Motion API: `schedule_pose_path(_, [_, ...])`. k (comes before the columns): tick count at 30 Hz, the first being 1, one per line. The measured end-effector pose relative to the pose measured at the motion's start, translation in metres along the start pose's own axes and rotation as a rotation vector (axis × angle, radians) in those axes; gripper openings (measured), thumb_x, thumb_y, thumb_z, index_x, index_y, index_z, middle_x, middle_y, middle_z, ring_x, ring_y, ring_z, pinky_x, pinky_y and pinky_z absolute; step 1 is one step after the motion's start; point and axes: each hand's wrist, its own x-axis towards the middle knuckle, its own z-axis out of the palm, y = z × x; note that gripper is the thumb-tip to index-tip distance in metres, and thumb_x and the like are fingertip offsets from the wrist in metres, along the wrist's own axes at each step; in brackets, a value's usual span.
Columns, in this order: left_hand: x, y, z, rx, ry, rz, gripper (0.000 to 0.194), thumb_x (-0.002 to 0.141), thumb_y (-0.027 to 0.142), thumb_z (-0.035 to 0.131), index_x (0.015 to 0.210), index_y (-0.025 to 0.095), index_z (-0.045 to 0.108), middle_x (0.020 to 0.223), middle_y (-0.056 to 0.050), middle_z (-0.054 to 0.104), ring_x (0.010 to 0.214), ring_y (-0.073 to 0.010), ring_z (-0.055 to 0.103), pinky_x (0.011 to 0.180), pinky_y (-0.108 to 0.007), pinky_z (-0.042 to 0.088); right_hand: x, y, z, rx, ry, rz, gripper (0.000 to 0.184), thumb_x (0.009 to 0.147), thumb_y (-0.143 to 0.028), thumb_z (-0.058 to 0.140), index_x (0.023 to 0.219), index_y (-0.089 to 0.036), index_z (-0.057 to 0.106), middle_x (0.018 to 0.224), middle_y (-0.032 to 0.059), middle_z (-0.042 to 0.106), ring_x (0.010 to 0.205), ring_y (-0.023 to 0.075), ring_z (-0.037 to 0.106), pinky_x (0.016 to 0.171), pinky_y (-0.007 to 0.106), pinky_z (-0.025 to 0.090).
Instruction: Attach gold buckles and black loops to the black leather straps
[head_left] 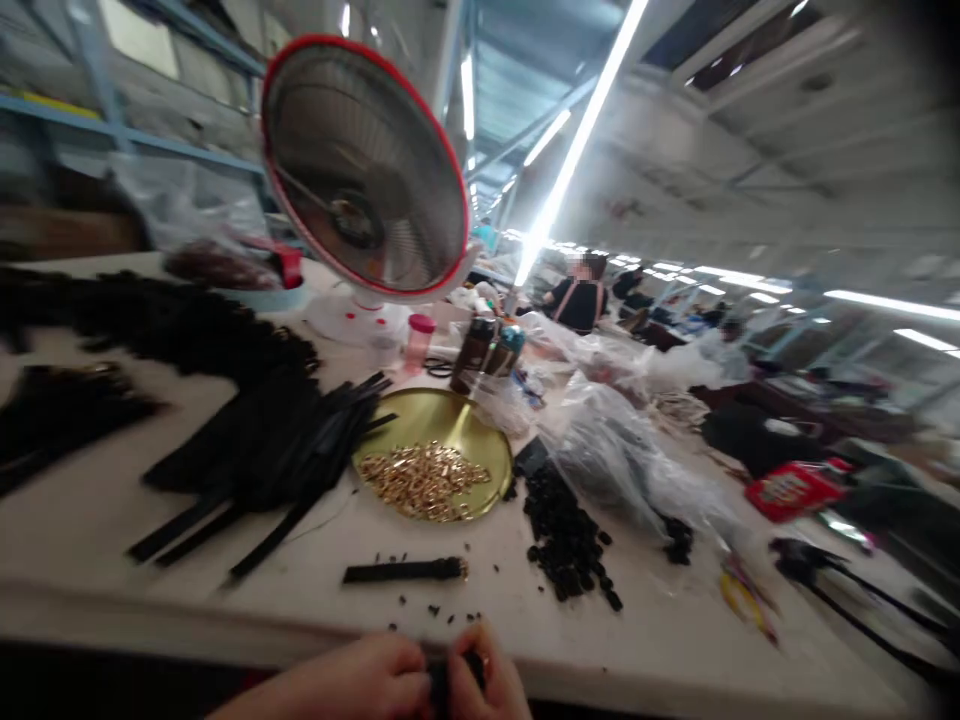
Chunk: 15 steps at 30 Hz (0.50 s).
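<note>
At the front edge of the table, my left hand (371, 675) is closed on a black strap (439, 688). My right hand (484, 680) is pinched on the same strap from the other side, close against the left. Its lower part is out of frame, and the fingers hide much of it. Just beyond lies another short black strap (401, 571) with gold metal at its right end. Small black bits (433, 609) are scattered around it. A round gold tray (472, 425) farther back holds a heap of small gold metal pieces (424, 480).
Bundles of black straps (262, 450) cover the left side. Right of the tray are a pile of small black pieces (566, 525), clear plastic bags (622, 450) and yellow-handled pliers (742, 605). A red-rimmed fan (367, 170) stands behind. A person (581, 295) sits in the distance.
</note>
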Motion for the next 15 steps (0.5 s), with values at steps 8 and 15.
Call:
schedule_pose_path(8, [-0.016,-0.003,-0.009,0.067,-0.103,0.2,0.025,0.083,0.03,0.039,0.075,0.014,0.056,0.053,0.005,0.045,0.044,-0.0052,0.038,0.044,-0.016,0.03,-0.011,-0.012,-0.022,0.063,-0.256,0.063,0.017,0.079,-0.037,0.05,0.074,-0.021,0.046,0.054,-0.0037,0.046,0.05,0.0103,0.041,0.049,0.025,0.031])
schedule_pose_path(15, [-0.012,0.001,-0.015,0.096,-0.01,0.29,0.033,0.085,0.037,0.033,0.065,0.014,0.047,0.053,0.004,0.042,0.048,-0.0072,0.037,0.048,-0.02,0.03,-0.017,-0.027,-0.014,0.159,-0.325,0.16,0.016,0.078,-0.033,0.052,0.072,-0.019,0.047,0.053,-0.0055,0.044,0.047,0.006,0.038,0.046,0.023,0.027])
